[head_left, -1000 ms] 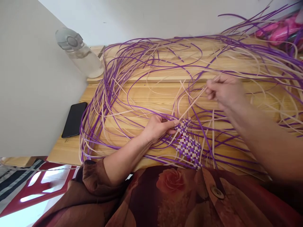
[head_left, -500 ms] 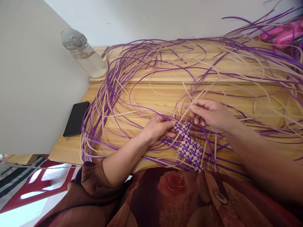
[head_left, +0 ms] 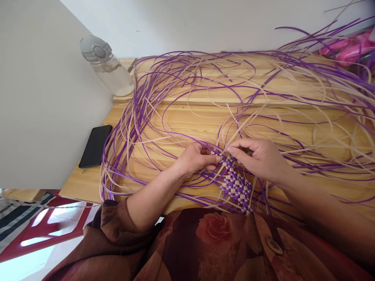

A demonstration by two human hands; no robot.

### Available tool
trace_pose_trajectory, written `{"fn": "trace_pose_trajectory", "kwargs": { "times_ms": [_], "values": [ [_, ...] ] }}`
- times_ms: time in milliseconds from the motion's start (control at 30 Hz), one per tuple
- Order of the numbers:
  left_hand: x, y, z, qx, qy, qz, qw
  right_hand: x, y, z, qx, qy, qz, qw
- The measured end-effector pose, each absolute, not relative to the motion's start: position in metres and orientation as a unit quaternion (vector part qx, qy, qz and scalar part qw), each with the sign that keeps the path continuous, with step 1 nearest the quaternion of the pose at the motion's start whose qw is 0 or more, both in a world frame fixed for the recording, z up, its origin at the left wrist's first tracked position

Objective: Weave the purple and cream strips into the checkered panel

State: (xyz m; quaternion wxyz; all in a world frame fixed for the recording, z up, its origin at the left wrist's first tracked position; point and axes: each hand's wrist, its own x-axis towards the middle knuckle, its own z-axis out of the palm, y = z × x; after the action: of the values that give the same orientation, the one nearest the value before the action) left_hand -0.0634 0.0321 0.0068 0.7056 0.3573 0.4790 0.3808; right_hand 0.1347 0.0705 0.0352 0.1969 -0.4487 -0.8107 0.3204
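A small purple and cream woven piece (head_left: 236, 186) lies near the table's front edge, with long loose strips running out from its sides. At its upper left edge, my left hand (head_left: 197, 159) is closed on the weave between thumb and fingers. My right hand (head_left: 258, 158) pinches a cream strip (head_left: 238, 130) close to the top of the weave, thumb against forefinger. The two sets of fingertips are close together. Part of the weave's top is hidden behind my fingers.
Purple and cream strips (head_left: 140, 97) sweep in a wide arc over the wooden table (head_left: 187, 117). A clear bottle with a grey lid (head_left: 108, 66) stands at the back left. A black phone (head_left: 95, 146) lies at the left edge. Pink items (head_left: 351, 48) are at the far right.
My right hand has come down and slightly left along the cream strip, to the top of the weave. My left hand keeps its hold in nearly the same place.
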Motion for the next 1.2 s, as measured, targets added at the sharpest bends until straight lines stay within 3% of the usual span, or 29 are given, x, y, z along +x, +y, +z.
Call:
{"fn": "trace_pose_trajectory", "kwargs": {
  "times_ms": [133,433,800,1033,1200],
  "values": [
    [-0.058,0.028,0.003,0.361,0.475,0.381,0.707,0.140,0.072,0.031,-0.457,-0.807,0.327,0.181],
    [-0.057,0.026,-0.001,0.362,0.480,0.416,0.683,0.125,0.081,0.022,-0.435,-0.728,0.472,0.242],
    [-0.051,0.026,0.000,0.334,0.482,0.410,0.698,0.125,0.100,0.034,-0.363,-0.804,0.460,0.102],
    [-0.054,0.025,-0.010,0.437,0.510,0.417,0.613,0.121,0.107,0.039,-0.380,-0.824,0.420,0.020],
    [-0.054,0.025,-0.005,0.432,0.525,0.403,0.612,0.112,0.108,0.039,-0.406,-0.792,0.454,0.043]
  ]
}}
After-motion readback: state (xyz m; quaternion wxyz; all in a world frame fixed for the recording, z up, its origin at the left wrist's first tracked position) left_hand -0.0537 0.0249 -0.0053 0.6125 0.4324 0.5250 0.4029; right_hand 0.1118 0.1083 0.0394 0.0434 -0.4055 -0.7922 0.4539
